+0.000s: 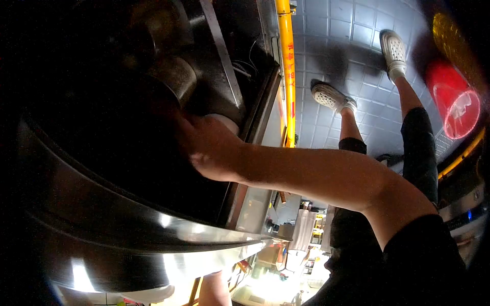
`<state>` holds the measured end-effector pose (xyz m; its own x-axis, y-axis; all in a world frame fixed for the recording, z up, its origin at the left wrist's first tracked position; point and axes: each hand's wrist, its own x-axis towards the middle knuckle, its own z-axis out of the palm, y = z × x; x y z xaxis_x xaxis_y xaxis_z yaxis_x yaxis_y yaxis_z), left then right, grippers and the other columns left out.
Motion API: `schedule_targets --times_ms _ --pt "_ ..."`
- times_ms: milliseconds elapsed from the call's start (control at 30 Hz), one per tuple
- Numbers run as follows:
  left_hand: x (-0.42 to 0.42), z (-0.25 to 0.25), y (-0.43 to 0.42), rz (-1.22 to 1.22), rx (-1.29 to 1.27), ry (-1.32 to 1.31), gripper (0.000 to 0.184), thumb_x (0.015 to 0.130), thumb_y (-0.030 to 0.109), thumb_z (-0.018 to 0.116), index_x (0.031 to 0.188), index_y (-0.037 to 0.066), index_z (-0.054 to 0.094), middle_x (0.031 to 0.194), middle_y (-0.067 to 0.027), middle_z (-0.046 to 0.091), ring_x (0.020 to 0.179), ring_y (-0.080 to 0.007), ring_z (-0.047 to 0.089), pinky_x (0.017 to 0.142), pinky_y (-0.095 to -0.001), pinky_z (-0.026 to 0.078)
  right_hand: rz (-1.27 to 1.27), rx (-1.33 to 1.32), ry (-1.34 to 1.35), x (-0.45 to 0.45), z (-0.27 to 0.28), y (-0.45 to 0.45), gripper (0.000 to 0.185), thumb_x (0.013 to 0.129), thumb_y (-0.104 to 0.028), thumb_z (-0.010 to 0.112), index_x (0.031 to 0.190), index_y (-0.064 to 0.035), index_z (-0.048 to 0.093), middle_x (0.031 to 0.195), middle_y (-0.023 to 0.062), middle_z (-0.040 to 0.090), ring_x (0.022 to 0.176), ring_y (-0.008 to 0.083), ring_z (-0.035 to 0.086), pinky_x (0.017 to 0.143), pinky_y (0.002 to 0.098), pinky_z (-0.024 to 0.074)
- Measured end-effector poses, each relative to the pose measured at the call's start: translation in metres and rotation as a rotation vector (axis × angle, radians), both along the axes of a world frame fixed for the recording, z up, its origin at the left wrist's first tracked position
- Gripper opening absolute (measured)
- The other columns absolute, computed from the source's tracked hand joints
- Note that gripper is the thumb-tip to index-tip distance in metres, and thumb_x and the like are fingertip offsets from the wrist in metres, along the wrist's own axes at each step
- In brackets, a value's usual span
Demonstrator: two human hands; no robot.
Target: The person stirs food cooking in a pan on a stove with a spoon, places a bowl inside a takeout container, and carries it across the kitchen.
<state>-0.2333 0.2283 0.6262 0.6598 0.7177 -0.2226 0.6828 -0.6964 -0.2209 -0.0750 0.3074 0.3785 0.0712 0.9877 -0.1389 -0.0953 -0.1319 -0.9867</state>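
Note:
My right hand (206, 150) reaches into a dark space inside a metal-edged opening. Shadow swallows its fingers, so I cannot tell whether they grip anything. Close to the hidden fingertips is a dull, rounded cylindrical object (185, 79). Just behind the hand, a pale rounded thing (224, 122) shows in part. A flat metal strip (222, 53) slants past these. My left hand does not show. A piece of bare skin (213, 290) appears at the bottom edge, and whose it is I cannot tell.
A curved shiny steel panel (153, 270) borders the dark space. A yellow pipe (287, 71) runs along the opening's side. Two light clogs (334, 98) stand on the tiled floor (352, 30). A red bin (449, 86) is at the right. Brightly lit shelves (316, 229) appear below.

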Motion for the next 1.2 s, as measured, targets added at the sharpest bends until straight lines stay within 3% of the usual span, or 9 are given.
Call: schedule_targets --times_ms 67,167,400,500,600,733,900,1033,1200 --pt "0.001 -0.003 -0.001 0.001 0.002 -0.01 0.081 0.099 0.052 0.051 0.153 -0.005 0.028 0.151 -0.0349 0.03 0.135 -0.0499 0.038 0.109 -0.0591 0.035 0.282 -0.067 0.231 0.012 0.008 -0.004 0.045 0.094 -0.009 0.057 0.134 0.0099 0.049 0.108 0.0294 0.062 0.108 0.0384 0.062 0.091 0.0455 0.0545" --pt "0.002 -0.006 0.0 -0.002 0.003 -0.026 0.084 0.099 0.054 0.052 0.154 -0.004 0.027 0.152 -0.0347 0.029 0.136 -0.0501 0.037 0.109 -0.0596 0.035 0.213 0.083 0.135 -0.016 0.014 0.0 0.045 0.095 -0.011 0.059 0.136 0.0048 0.05 0.117 0.0281 0.061 0.111 0.0371 0.061 0.091 0.0454 0.0537" --pt "0.007 -0.017 -0.001 -0.044 0.047 -0.086 0.089 0.097 0.058 0.052 0.156 -0.003 0.024 0.154 -0.0343 0.026 0.139 -0.0505 0.035 0.11 -0.0608 0.033 0.196 -0.12 -0.003 -0.031 0.035 0.065 0.043 0.096 -0.011 0.059 0.136 0.0022 0.051 0.118 0.0254 0.061 0.11 0.035 0.062 0.091 0.044 0.0538" --pt "0.005 -0.015 0.002 0.021 0.123 -0.057 0.059 0.106 0.041 0.044 0.139 -0.008 0.042 0.145 -0.0401 0.037 0.132 -0.0551 0.044 0.106 -0.0651 0.04 0.13 -0.116 -0.022 -0.033 0.033 0.075 0.043 0.096 -0.011 0.059 0.136 0.0018 0.051 0.118 0.0247 0.062 0.109 0.0345 0.062 0.091 0.0435 0.0539" --pt "-0.001 -0.024 -0.001 -0.1 0.28 -0.039 0.047 0.11 0.024 0.035 0.143 -0.009 0.038 0.151 -0.0389 0.031 0.137 -0.0556 0.038 0.116 -0.065 0.031 0.085 -0.097 -0.021 -0.027 0.027 0.072 0.042 0.096 -0.01 0.059 0.135 0.0015 0.051 0.118 0.0241 0.062 0.109 0.034 0.062 0.091 0.0431 0.0539" --pt "-0.03 -0.026 -0.021 0.648 -0.08 -0.544 0.048 0.11 0.02 0.032 0.146 -0.012 0.033 0.154 -0.0399 0.025 0.143 -0.0531 0.03 0.119 -0.0558 0.028 0.034 -0.082 -0.027 -0.017 0.016 0.067 0.041 0.096 -0.01 0.059 0.135 0.0011 0.051 0.118 0.0232 0.062 0.109 0.0333 0.062 0.09 0.0424 0.054" --pt "-0.033 -0.017 -0.029 0.75 -0.139 -0.489 0.048 0.108 0.02 0.036 0.142 -0.014 0.035 0.153 -0.0382 0.028 0.141 -0.0491 0.035 0.114 -0.0523 0.034 -0.021 -0.076 -0.038 -0.007 0.01 0.058 0.04 0.096 -0.009 0.059 0.134 0.0005 0.051 0.118 0.0221 0.062 0.108 0.0324 0.063 0.09 0.0417 0.0541" --pt "-0.095 -0.027 -0.053 0.557 -0.125 -0.281 0.047 0.108 0.02 0.041 0.142 -0.012 0.038 0.147 -0.0373 0.036 0.131 -0.0518 0.044 0.107 -0.0559 0.041 -0.069 -0.077 -0.045 0.0 0.003 0.053 0.04 0.096 -0.008 0.06 0.134 0.0001 0.052 0.118 0.0212 0.062 0.108 0.0317 0.063 0.09 0.0411 0.0542" --pt "-0.052 -0.025 -0.034 0.106 0.156 -0.086 0.039 0.104 0.015 0.051 0.135 -0.009 0.048 0.133 -0.0353 0.048 0.119 -0.0517 0.053 0.097 -0.0565 0.049 -0.121 -0.071 -0.042 0.007 -0.002 0.048 0.039 0.096 -0.007 0.06 0.133 -0.0005 0.052 0.118 0.0201 0.062 0.107 0.0308 0.063 0.09 0.0403 0.0542"
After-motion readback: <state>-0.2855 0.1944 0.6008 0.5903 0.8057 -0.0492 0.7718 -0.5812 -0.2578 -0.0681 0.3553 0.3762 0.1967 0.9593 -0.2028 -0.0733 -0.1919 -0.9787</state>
